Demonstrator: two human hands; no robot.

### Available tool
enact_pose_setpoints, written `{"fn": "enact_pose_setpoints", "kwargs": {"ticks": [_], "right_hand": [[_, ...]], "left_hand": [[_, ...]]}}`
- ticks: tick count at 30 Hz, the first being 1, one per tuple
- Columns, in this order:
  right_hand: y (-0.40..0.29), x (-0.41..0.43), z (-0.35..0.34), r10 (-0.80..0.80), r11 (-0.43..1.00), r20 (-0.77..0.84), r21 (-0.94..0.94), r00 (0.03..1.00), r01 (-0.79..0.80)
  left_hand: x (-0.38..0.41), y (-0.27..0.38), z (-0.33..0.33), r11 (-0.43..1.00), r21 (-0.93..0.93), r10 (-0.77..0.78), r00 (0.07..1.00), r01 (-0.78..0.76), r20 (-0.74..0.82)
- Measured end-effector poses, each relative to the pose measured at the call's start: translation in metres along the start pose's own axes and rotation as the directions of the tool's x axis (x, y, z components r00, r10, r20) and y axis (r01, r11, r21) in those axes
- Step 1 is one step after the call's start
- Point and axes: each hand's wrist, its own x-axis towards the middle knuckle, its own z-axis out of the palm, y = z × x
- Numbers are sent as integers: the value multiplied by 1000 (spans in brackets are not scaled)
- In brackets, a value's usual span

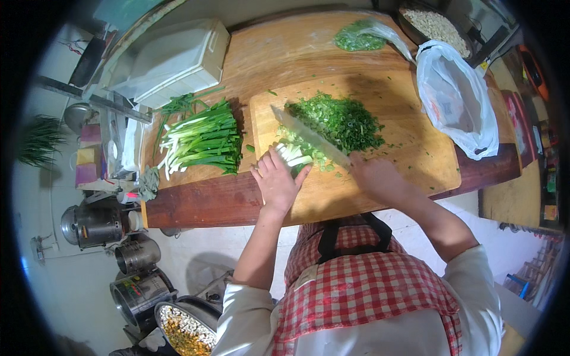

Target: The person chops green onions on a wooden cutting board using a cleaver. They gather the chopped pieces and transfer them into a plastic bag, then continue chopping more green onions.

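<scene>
My right hand is closed round the handle of a large kitchen knife, whose blade slants up and left over the wooden cutting board. My left hand presses on a short bunch of white scallion ends at the board's left side, just left of the blade. Beyond the blade lies a heap of chopped scallions, with pale slices close to the knife. Left of the board, a pile of trimmed whole scallions rests on the wooden table.
A white plastic tub stands at the back left of the table. An open white plastic bag sits right of the board. Behind are a clear bag of chopped greens and a pan of pale diced food. Metal pots stand lower left.
</scene>
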Motion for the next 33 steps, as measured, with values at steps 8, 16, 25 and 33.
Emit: {"fn": "enact_pose_setpoints", "kwargs": {"ticks": [8,16,25,33], "right_hand": [[-17,6,-3,-21,1000,112,0,993,22],[-23,5,-10,-91,994,72,-57,993,96],[9,-19,-15,135,989,-186,89,973,-120],[32,-38,28,250,966,-209,125,945,-228]], "left_hand": [[9,12,34,998,-60,-16,928,-7,-372],[17,9,37,992,-126,-31,909,-24,-415],[29,-4,3,888,-452,-80,937,-88,-339],[90,-41,-20,904,-193,356,922,-381,-152]]}}
